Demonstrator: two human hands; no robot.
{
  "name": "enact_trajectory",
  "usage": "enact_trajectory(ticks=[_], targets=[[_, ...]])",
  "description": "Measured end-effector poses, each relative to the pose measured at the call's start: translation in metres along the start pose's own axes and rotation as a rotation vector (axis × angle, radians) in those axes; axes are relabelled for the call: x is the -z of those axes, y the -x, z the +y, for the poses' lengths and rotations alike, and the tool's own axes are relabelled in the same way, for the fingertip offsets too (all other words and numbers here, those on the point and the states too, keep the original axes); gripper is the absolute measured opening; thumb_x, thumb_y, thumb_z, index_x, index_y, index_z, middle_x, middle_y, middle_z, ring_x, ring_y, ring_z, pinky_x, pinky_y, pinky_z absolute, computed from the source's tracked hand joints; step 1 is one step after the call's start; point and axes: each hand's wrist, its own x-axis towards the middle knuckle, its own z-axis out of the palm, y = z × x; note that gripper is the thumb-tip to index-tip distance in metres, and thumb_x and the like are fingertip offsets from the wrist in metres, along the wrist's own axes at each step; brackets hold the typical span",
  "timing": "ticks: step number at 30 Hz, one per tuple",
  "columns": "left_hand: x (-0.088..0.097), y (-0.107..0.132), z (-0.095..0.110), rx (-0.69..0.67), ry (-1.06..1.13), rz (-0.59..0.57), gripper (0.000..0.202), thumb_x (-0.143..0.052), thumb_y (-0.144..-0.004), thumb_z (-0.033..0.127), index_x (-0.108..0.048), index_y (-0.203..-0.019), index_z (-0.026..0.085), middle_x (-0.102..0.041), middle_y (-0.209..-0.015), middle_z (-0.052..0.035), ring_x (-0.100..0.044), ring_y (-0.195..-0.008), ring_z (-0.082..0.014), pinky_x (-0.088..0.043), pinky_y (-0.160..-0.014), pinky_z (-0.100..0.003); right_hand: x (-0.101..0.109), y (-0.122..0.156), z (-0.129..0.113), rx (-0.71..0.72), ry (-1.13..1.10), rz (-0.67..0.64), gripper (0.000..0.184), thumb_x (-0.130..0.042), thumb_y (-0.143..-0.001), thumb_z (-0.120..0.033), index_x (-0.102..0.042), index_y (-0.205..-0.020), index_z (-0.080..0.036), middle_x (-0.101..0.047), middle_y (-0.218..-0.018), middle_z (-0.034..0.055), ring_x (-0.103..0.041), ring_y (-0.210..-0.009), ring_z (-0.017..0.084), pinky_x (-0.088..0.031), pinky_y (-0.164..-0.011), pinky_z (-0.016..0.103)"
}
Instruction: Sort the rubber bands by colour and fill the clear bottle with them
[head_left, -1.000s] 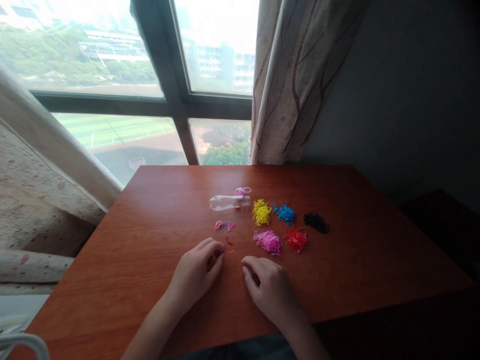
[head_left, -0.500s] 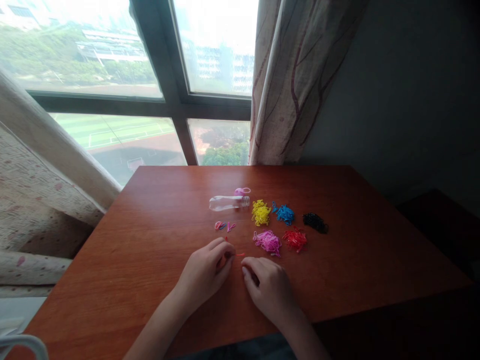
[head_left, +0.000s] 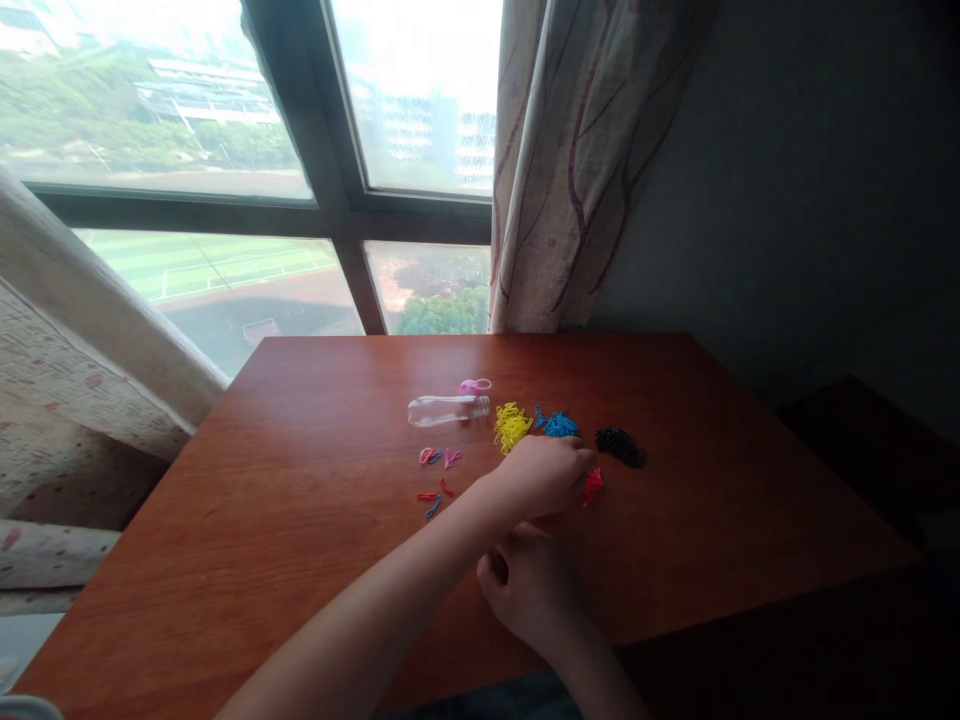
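My left hand reaches across to the right, its curled fingers at the edge of a pile of red rubber bands. Its fingertips are partly hidden, and so is whatever they pinch. Below it, my right hand rests on the table with its fingers curled in; I cannot make out anything in them. Left of my left forearm lie a few loose bands: a red band, a blue band and another red piece. The pink pile is covered by my left hand.
Beyond my hands are a yellow pile, a blue pile and a black pile of bands. A clear bottle lies on its side by a pink cap. Several coloured bands lie before it. A window stands behind the wooden table.
My left hand has moved right, over the pink pile to the red one. Red and blue bands now show where it was. My right hand stays almost in place.
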Motion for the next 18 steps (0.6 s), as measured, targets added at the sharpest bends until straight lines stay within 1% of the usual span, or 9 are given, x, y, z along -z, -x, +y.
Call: enact_trajectory(ticks=[3, 5, 7, 11, 14, 16, 18], targets=[[-0.001, -0.003, -0.002, -0.006, 0.0, -0.007, 0.014, -0.053, -0.089, 0.024, -0.066, -0.092, 0.02, -0.067, -0.092, -0.0051, -0.067, -0.072, -0.0192, -0.045, -0.056, -0.027, 0.0, 0.0, 0.0, 0.012, -0.021, 0.001, 0.011, -0.053, -0.078, -0.011, -0.057, -0.08, -0.021, -0.064, -0.075, -0.0004, -0.058, -0.07, 0.016, -0.028, -0.062, 0.028], [0.002, 0.002, -0.005, 0.01, 0.005, 0.001, 0.014, -0.053, -0.089, 0.023, -0.065, -0.095, 0.021, -0.067, -0.096, -0.0057, -0.067, -0.075, -0.0192, -0.047, -0.058, -0.027, 0.0, -0.001, -0.001, 0.008, -0.023, 0.003, 0.01, -0.053, -0.079, -0.012, -0.056, -0.079, -0.021, -0.063, -0.073, -0.0009, -0.057, -0.069, 0.015, -0.027, -0.061, 0.028], [0.007, 0.013, -0.01, 0.043, 0.014, 0.019, 0.015, -0.053, -0.089, 0.023, -0.064, -0.099, 0.021, -0.067, -0.101, -0.0058, -0.067, -0.079, -0.0194, -0.048, -0.06, -0.027, 0.001, -0.001, -0.002, 0.001, -0.024, 0.004, 0.009, -0.053, -0.08, -0.013, -0.054, -0.077, -0.021, -0.062, -0.071, -0.0012, -0.057, -0.067, 0.015, -0.026, -0.06, 0.028], [0.013, 0.048, -0.022, 0.14, 0.036, 0.063, 0.019, -0.053, -0.088, 0.021, -0.064, -0.103, 0.023, -0.067, -0.105, -0.0044, -0.067, -0.083, -0.0187, -0.048, -0.064, -0.027, 0.002, -0.001, -0.003, 0.003, -0.044, 0.009, 0.009, -0.052, -0.083, -0.014, -0.055, -0.079, -0.022, -0.06, -0.07, -0.0018, -0.056, -0.066, 0.014, -0.026, -0.061, 0.027], [0.014, 0.08, -0.035, 0.266, 0.105, 0.148, 0.018, -0.051, -0.089, 0.021, -0.065, -0.1, 0.025, -0.068, -0.1, -0.0017, -0.065, -0.079, -0.016, -0.047, -0.065, -0.025, 0.004, 0.0, -0.003, 0.011, -0.073, 0.026, 0.011, -0.052, -0.082, -0.011, -0.055, -0.078, -0.021, -0.059, -0.069, -0.002, -0.054, -0.065, 0.013, -0.026, -0.061, 0.027], [0.013, 0.1, -0.046, 0.344, 0.107, 0.204, 0.017, -0.048, -0.091, 0.022, -0.065, -0.096, 0.024, -0.067, -0.097, -0.0015, -0.064, -0.075, -0.0148, -0.046, -0.065, -0.025, 0.004, 0.0, -0.004, 0.021, -0.097, 0.033, 0.012, -0.051, -0.083, -0.01, -0.054, -0.078, -0.021, -0.058, -0.069, -0.0021, -0.053, -0.065, 0.013, -0.026, -0.061, 0.027], [0.013, 0.117, -0.06, 0.451, 0.079, 0.268, 0.017, -0.047, -0.093, 0.024, -0.064, -0.095, 0.024, -0.066, -0.099, -0.0021, -0.064, -0.077, -0.0155, -0.047, -0.068, -0.026, 0.004, 0.0, -0.004, 0.028, -0.113, 0.039, 0.013, -0.051, -0.083, -0.01, -0.054, -0.079, -0.021, -0.059, -0.069, -0.0023, -0.053, -0.064, 0.013, -0.026, -0.062, 0.027]])
